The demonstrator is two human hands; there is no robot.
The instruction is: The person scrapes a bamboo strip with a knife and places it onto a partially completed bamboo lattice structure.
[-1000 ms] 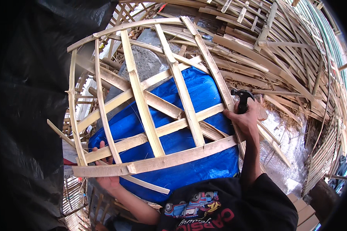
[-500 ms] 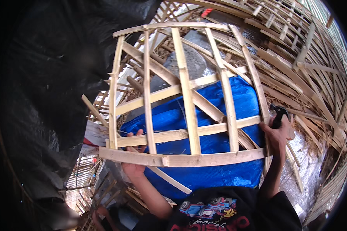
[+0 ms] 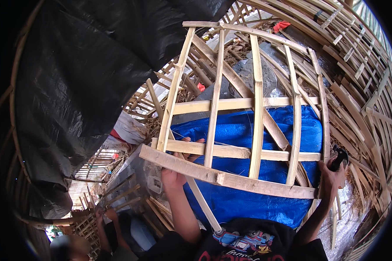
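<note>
A lattice frame of pale bamboo slats point(image 3: 257, 108) is held up in front of me, tilted, with a thick bottom bar point(image 3: 231, 178). My left hand point(image 3: 176, 167) grips a lower horizontal slat from behind, near the frame's left corner. At the frame's lower right corner, my right hand point(image 3: 331, 178) holds a small black tool point(image 3: 339, 157) against the edge. A blue tarp point(image 3: 244, 135) lies behind the lattice.
A black plastic sheet point(image 3: 82, 78) hangs at the left and top. Stacked bamboo frames point(image 3: 361, 78) fill the right and back. Another person point(image 3: 104, 226) crouches at the lower left among bamboo strips. Clear plastic point(image 3: 348, 217) lies at the lower right.
The frame has swung upward and to the right in view, standing more upright. Both hands kept their hold and moved with it. The black sheet now fills more of the left.
</note>
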